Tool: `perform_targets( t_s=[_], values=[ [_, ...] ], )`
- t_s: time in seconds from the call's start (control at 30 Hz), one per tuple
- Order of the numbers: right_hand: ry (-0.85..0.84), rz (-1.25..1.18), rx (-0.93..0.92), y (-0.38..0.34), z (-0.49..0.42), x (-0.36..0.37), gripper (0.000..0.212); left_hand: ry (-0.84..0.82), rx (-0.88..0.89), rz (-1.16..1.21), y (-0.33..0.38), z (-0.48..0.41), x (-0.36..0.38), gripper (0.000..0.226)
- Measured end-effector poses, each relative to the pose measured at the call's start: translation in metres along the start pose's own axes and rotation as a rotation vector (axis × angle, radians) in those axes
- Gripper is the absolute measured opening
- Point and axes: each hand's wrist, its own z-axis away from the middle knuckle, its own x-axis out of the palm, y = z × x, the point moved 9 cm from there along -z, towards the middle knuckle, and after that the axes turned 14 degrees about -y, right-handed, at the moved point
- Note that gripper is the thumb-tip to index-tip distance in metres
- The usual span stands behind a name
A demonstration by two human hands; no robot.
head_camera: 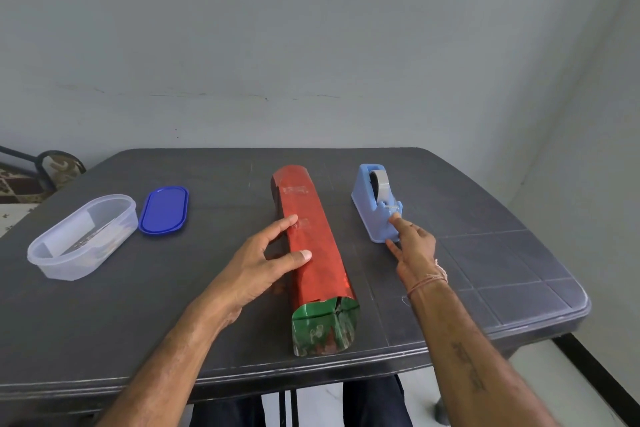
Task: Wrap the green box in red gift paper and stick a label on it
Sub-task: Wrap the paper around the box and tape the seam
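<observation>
The box [325,326], in red paper [313,215], lay on the table [138,315]. The left hand [263,260] pressed its seam, fingers spread; the right hand's [414,246] straight forefinger touched the tape dispenser [375,204]. Easing that press might let the paper spring open.

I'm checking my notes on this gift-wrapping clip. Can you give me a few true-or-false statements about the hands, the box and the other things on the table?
1. The left hand rests on the red-wrapped box. True.
2. The box's near end is fully covered in red. False: green shows there.
3. The right hand touches the tape dispenser. True.
4. The blue lid closes the clear container. False: it lies beside it on the table.
</observation>
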Motion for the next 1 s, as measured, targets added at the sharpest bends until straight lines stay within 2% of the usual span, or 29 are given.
perform_targets(
  t_s=[0.23,0.47,0.53,0.63,0.7,0.77,0.87,1.0],
  values=[
    [0.085,0.068,-0.032,0.016,-0.02,-0.009,0.019,-0.037,-0.014,-0.025,-0.002,-0.002,-0.001,0.084],
    [0.161,0.315,-0.102,0.014,0.014,-0.019,0.022,-0.031,-0.025,-0.088,-0.005,0.001,-0.004,0.089],
    [0.023,0.424,-0.205,-0.007,0.036,-0.002,0.03,-0.03,-0.024,-0.108,-0.005,0.0,-0.005,0.088],
    [-0.467,0.569,-0.286,-0.047,0.079,0.066,0.049,-0.033,-0.031,-0.117,-0.006,-0.001,-0.007,0.089],
    [-0.772,0.755,-0.259,-0.067,0.113,0.111,0.044,-0.042,-0.045,-0.079,-0.009,-0.001,-0.007,0.088],
    [-0.975,0.973,-0.232,-0.073,0.134,0.144,0.034,-0.054,-0.047,-0.029,-0.01,-0.001,-0.004,0.084],
    [-1.12,1.261,-0.17,-0.062,0.136,0.173,0.032,-0.061,-0.039,0.003,-0.01,-0.002,-0.001,0.082],
    [-1.16,1.471,-0.129,-0.056,0.127,0.187,0.03,-0.069,-0.019,-0.031,-0.005,-0.002,-0.001,0.085]
  ],
)
